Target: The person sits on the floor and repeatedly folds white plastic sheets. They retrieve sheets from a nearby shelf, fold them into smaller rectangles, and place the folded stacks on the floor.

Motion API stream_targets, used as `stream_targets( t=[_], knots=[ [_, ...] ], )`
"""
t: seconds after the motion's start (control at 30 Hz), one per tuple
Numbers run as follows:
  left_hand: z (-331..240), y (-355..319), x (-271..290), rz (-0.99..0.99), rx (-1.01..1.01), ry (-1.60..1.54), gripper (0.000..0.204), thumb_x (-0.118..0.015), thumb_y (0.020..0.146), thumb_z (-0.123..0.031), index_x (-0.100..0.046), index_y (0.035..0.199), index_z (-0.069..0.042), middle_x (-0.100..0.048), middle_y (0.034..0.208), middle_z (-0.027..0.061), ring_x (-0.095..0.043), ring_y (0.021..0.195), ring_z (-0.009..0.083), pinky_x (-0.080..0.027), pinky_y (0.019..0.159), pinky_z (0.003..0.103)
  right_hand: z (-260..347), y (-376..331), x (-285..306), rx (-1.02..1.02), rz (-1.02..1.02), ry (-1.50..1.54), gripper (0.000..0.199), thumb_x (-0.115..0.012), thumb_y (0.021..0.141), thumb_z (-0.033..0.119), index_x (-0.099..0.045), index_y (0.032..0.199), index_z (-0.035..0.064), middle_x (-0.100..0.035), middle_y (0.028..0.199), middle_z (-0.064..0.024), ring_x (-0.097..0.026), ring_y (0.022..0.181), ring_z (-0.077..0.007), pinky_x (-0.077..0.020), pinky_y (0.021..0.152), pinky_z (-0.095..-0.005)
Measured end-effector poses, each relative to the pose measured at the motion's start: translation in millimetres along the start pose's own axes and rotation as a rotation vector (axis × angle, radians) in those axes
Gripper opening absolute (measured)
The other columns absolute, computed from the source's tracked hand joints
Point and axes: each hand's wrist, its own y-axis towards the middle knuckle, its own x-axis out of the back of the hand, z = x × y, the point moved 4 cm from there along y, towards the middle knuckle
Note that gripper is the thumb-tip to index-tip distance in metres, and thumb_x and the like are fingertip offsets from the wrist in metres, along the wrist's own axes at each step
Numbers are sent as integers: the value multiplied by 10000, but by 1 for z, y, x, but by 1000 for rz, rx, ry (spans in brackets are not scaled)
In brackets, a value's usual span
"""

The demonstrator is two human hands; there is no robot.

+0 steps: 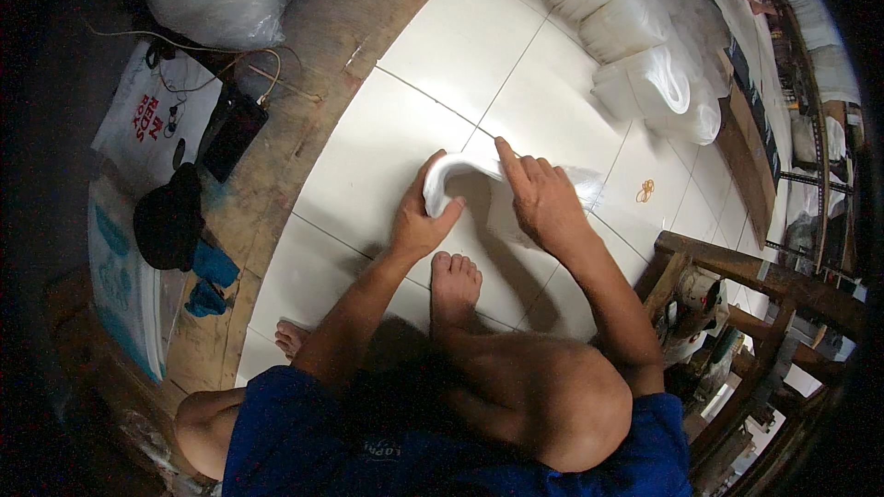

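A stack of thin white, translucent plastic sheets or bags is held above the tiled floor, its left end bent downward in a curve. My left hand is closed around that bent end, fingers outside and thumb on the inner side. On the right part of the stack lies my right hand, its index finger stretched out and the other fingers bent over the plastic; its thumb is hidden. Clear plastic spreads out beyond the right hand. My bare foot rests on the tiles below the left hand.
Folded bundles of clear plastic line the floor at far right. Orange rubber bands lie nearer. A wooden frame stands at right. On the wooden boards at left are a black phone, a dark cap and a cable.
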Motion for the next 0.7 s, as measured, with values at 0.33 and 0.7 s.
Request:
stream_targets(
  t=[0.33, 0.7],
  knots=[
    [15, 9, 0, -108, -52, 210, 294, -618, 839, -15, -639, 1132, -25, -698, 979, 163, -688, 898, 324, -535, 778, 387, -13, 8, 9, -130, -74, 24, 838, -670, 789, 99, -226, 1496, 40, -574, 967, -161, -587, 860, -310, -467, 776, -426],
    [-13, 17, 3, 72, -46, 34, 573, -641, 818, -12, -459, 1361, -7, -552, 1315, 188, -537, 1213, 238, -420, 1013, 364, -29, -4, -6, -119, -170, 19, 641, -546, 830, 33, -351, 1439, 65, -572, 922, -121, -575, 845, -277, -460, 740, -421]
  ],
)
